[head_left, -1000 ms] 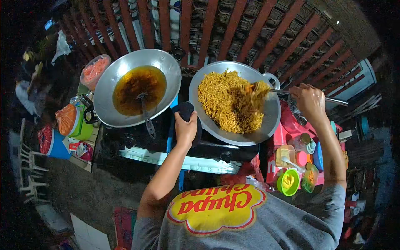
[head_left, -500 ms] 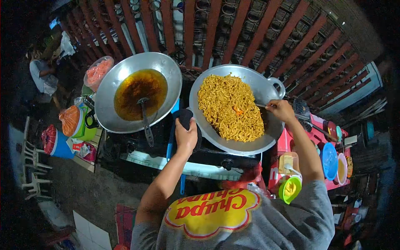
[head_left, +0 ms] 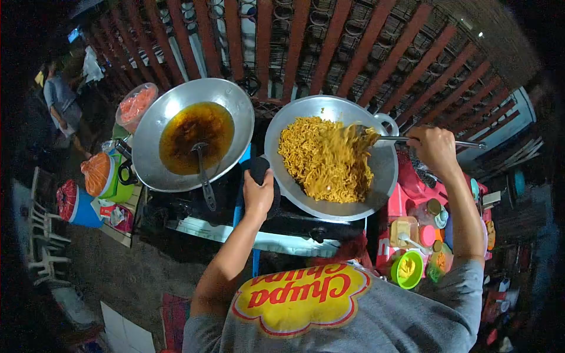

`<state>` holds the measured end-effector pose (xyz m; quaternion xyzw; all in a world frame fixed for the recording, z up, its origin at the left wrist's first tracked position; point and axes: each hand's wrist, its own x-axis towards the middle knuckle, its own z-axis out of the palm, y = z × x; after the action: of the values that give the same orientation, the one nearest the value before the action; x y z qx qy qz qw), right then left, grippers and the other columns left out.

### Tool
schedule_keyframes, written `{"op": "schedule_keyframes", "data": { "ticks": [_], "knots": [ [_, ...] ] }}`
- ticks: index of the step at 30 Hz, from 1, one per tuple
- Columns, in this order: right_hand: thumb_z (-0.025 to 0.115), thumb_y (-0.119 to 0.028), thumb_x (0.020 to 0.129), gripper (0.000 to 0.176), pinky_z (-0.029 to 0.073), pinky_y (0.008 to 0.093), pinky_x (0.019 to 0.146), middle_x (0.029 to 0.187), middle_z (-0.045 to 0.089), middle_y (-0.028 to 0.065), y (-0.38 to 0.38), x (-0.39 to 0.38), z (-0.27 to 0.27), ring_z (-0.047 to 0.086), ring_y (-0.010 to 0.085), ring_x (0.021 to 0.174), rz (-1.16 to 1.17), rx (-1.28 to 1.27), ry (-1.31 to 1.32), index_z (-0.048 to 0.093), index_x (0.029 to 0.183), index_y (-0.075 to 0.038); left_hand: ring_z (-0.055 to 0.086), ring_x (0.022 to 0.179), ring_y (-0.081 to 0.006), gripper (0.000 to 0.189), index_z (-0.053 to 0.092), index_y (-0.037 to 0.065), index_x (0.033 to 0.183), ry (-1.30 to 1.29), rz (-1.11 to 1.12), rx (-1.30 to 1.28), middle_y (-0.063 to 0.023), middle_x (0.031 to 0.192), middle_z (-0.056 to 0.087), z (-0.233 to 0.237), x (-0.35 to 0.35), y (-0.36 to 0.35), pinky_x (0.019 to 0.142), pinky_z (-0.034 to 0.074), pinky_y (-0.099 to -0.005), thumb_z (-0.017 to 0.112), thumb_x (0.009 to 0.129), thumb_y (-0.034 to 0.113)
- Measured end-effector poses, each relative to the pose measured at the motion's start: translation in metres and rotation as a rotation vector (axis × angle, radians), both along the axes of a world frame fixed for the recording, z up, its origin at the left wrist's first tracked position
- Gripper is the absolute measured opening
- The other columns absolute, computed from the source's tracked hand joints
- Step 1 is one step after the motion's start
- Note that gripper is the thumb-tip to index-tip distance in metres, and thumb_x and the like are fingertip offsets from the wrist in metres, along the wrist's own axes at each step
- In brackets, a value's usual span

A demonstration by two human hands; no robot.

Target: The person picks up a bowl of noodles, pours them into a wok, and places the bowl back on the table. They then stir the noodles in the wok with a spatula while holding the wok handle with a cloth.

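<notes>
Yellow-brown noodles fill much of the right-hand metal wok. My right hand is closed around the long metal handle of a spatula. Its head is inside the wok, mostly hidden by a lifted, motion-blurred clump of noodles. At the wok's left side, my left hand grips a black cloth against the rim, where the cloth hides any handle. Left of it, a second wok holds brown oily liquid, with a slotted ladle resting in it.
Both woks sit on a black stove. On a red-covered table at right are a green bowl, a plastic tub and jars. A slatted wooden fence stands behind. A pink-filled container and a person are at left.
My right hand has moved up and to the right with the spatula, lifting noodles on the wok's right side. My left hand stays on the cloth. The person at left has shifted posture.
</notes>
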<state>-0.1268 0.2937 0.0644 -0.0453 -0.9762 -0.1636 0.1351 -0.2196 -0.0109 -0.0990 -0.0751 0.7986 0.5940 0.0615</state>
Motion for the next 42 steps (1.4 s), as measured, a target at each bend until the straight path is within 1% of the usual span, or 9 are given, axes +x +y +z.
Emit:
{"op": "schedule_keyframes", "data": {
  "ticks": [5, 7, 11, 15, 23, 30, 34, 37, 42],
  "knots": [
    [0.055, -0.026, 0.073, 0.013, 0.046, 0.0398, 0.054, 0.068, 0.059, 0.0112, 0.049, -0.051, -0.029, 0.059, 0.0290, 0.064, -0.188, 0.124, -0.228, 0.061, 0.074, -0.015, 0.045, 0.106, -0.0376, 0.060, 0.036, -0.009, 0.117, 0.078, 0.099, -0.169, -0.0286, 0.111, 0.046, -0.028, -0.009, 0.003, 0.090, 0.035, -0.0374, 0.056, 0.076, 0.030],
    [0.057, -0.033, 0.071, 0.018, 0.047, 0.0407, 0.059, 0.073, 0.061, 0.0102, 0.068, -0.076, -0.081, 0.060, 0.0278, 0.067, -0.087, -0.009, -0.267, 0.063, 0.080, -0.018, 0.039, 0.111, -0.0382, 0.068, 0.030, -0.012, 0.121, 0.000, -0.055, 0.075, -0.0312, 0.117, 0.040, -0.017, -0.008, -0.001, 0.094, 0.031, -0.0371, 0.056, 0.077, 0.033],
    [0.062, -0.039, 0.070, 0.026, 0.045, 0.0377, 0.060, 0.072, 0.061, 0.0085, 0.050, -0.095, -0.160, 0.059, 0.0281, 0.068, 0.134, -0.647, -0.225, 0.063, 0.083, -0.017, 0.036, 0.115, -0.0387, 0.072, 0.027, -0.012, 0.122, 0.006, 0.059, -0.111, -0.0317, 0.120, 0.036, -0.021, -0.006, 0.003, 0.096, 0.028, -0.0368, 0.055, 0.077, 0.036],
    [0.063, -0.036, 0.070, 0.024, 0.045, 0.0370, 0.059, 0.071, 0.061, 0.0092, 0.050, -0.071, -0.131, 0.059, 0.0288, 0.066, 0.090, -0.756, -0.241, 0.063, 0.083, -0.015, 0.035, 0.115, -0.0387, 0.074, 0.025, -0.013, 0.123, -0.051, 0.034, -0.078, -0.0316, 0.122, 0.035, -0.019, -0.007, 0.002, 0.097, 0.028, -0.0369, 0.056, 0.077, 0.037],
    [0.059, -0.022, 0.071, 0.012, 0.045, 0.0360, 0.056, 0.067, 0.060, 0.0093, 0.001, -0.018, 0.003, 0.059, 0.0259, 0.063, -0.008, -0.102, -0.085, 0.063, 0.077, -0.013, 0.036, 0.115, -0.0378, 0.073, 0.026, -0.012, 0.123, -0.036, 0.045, -0.068, -0.0313, 0.120, 0.037, -0.021, -0.007, 0.003, 0.095, 0.030, -0.0363, 0.056, 0.077, 0.035],
    [0.057, -0.030, 0.071, 0.013, 0.048, 0.0380, 0.055, 0.069, 0.062, 0.0075, 0.068, -0.072, -0.051, 0.061, 0.0257, 0.064, -0.141, 0.170, -0.278, 0.063, 0.079, -0.022, 0.041, 0.111, -0.0349, 0.069, 0.028, -0.008, 0.123, -0.057, 0.041, 0.016, -0.0270, 0.118, 0.041, -0.020, -0.007, 0.001, 0.093, 0.032, -0.0353, 0.059, 0.076, 0.031],
    [0.060, -0.034, 0.073, 0.021, 0.045, 0.0395, 0.064, 0.077, 0.061, 0.0109, 0.052, -0.087, -0.141, 0.058, 0.0287, 0.072, 0.042, -0.473, -0.284, 0.061, 0.080, -0.014, 0.045, 0.107, -0.0275, 0.063, 0.034, -0.005, 0.122, -0.188, -0.037, 0.203, -0.0209, 0.115, 0.046, -0.013, -0.010, -0.004, 0.089, 0.035, -0.0325, 0.059, 0.075, 0.029],
    [0.060, -0.033, 0.073, 0.020, 0.045, 0.0383, 0.062, 0.073, 0.061, 0.0099, 0.045, -0.076, -0.142, 0.059, 0.0284, 0.072, 0.063, -0.686, -0.253, 0.061, 0.080, -0.015, 0.048, 0.102, -0.0228, 0.057, 0.039, -0.002, 0.119, -0.277, -0.117, 0.428, -0.0160, 0.111, 0.049, -0.029, -0.024, -0.013, 0.085, 0.037, -0.0305, 0.059, 0.075, 0.028],
    [0.058, -0.033, 0.072, 0.017, 0.046, 0.0398, 0.057, 0.068, 0.060, 0.0106, 0.028, -0.039, -0.061, 0.059, 0.0287, 0.064, -0.069, -0.298, -0.173, 0.062, 0.081, -0.018, 0.050, 0.098, -0.0219, 0.048, 0.044, 0.000, 0.115, -0.256, -0.169, 0.326, -0.0142, 0.108, 0.052, -0.004, -0.018, -0.009, 0.082, 0.039, -0.0306, 0.056, 0.078, 0.030]
  ]
}}
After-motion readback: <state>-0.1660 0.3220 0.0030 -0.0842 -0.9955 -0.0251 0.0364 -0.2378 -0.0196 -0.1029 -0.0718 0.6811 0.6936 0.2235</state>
